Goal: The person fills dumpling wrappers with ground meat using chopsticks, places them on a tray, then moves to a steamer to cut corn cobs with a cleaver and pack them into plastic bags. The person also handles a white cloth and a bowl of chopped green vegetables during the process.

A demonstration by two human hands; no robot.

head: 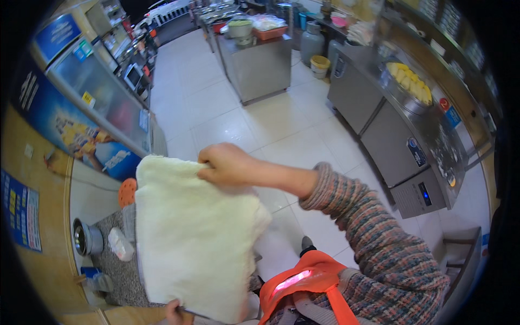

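A cream-coloured cloth (195,231), likely a towel, is spread out in front of me, left of my orange apron (302,276). My right hand (227,164) pinches its far edge between thumb and fingers, with the arm reaching across from the right. At the bottom of the view my left hand (178,313) grips the near edge; the picture's rim cuts off part of that hand. A thin dark edge shows beside the left fingers, and what lies under the cloth is hidden.
Left of the cloth, a speckled countertop (122,280) holds a metal pot (87,239), a white plastic bag (120,243) and a clear cup (100,282). A glass-door fridge (105,93) stands beyond. Rightward, a steel counter (390,134) carries a basin of yellow food (408,87).
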